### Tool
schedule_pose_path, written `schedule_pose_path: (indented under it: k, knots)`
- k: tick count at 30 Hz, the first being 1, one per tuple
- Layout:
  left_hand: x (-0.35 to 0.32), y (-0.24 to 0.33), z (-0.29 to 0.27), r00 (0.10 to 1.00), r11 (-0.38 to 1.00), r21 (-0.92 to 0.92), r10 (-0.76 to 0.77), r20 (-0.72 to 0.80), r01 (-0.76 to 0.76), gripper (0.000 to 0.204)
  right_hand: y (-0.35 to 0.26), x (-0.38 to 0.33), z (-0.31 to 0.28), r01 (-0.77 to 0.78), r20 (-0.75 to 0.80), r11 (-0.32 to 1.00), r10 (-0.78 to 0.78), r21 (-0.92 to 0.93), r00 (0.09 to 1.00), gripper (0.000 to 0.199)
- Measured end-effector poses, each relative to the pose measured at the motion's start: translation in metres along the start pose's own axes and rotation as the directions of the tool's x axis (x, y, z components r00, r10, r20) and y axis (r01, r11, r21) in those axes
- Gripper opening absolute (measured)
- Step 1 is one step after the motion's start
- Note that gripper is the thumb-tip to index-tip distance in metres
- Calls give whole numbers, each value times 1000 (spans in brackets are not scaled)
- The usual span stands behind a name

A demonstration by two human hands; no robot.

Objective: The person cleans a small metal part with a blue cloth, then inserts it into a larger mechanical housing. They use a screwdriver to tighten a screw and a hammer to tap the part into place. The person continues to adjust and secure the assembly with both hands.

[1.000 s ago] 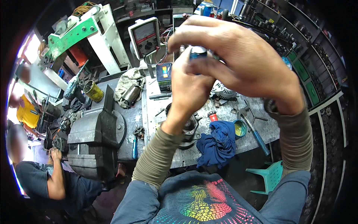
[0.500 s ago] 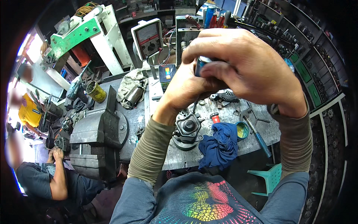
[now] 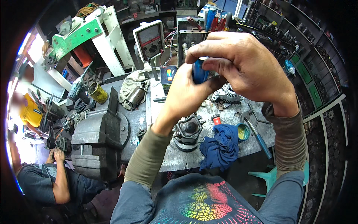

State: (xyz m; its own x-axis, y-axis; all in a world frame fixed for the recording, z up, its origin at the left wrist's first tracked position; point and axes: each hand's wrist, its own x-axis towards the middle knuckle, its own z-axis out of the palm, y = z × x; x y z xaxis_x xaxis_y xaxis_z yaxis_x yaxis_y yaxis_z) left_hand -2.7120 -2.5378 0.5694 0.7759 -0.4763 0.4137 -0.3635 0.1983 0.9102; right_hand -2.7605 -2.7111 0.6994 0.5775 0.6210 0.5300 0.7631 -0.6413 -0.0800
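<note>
My left hand [image 3: 184, 89] is wrapped round the blue handle of a screwdriver [image 3: 200, 73] held upright in front of me; its blade is hidden. The fingers of my right hand [image 3: 248, 67] curl over the handle's top end, thumb and forefinger pressed against it. Below my left hand, a metal alternator housing [image 3: 188, 128] with a dark round centre rests on the bench. Another alternator part [image 3: 226, 94] with fins lies under my right hand, partly covered. A crumpled blue cloth [image 3: 220, 147] lies at the bench's near edge.
Beside the cloth stand a small red piece [image 3: 216, 119] and an open grease tin [image 3: 243, 132]. A blue-handled hammer [image 3: 261, 142] reaches over the edge. Left are a large vise [image 3: 93, 134], a yellow can [image 3: 97, 92] and an analog meter [image 3: 149, 41]. A co-worker [image 3: 44, 183] handles a part at far left.
Both hands have shifted slightly. More of the blue handle shows between them, and my right fingers have turned about its top. The co-worker's hands stay on their part.
</note>
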Motion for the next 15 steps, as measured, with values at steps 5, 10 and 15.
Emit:
schedule_pose_path:
  k: [5, 10, 15]
  knots:
    - [-50, -19, 4, 997, 879, 477, -28, 74, -11, 16, 29, -1, 24, 57, 27, 905, -76, 422, 997, 24]
    - [-65, -45, 2, 971, 824, 525, 238, 20, -212, 11, 27, 15, 83, 124, -131, -117, -53, 985, 990, 23]
    - [-72, -47, 9, 947, 755, 610, 320, -21, -242, 15, -26, 12, 114, 32, -582, 780, 438, 625, 685, 14]
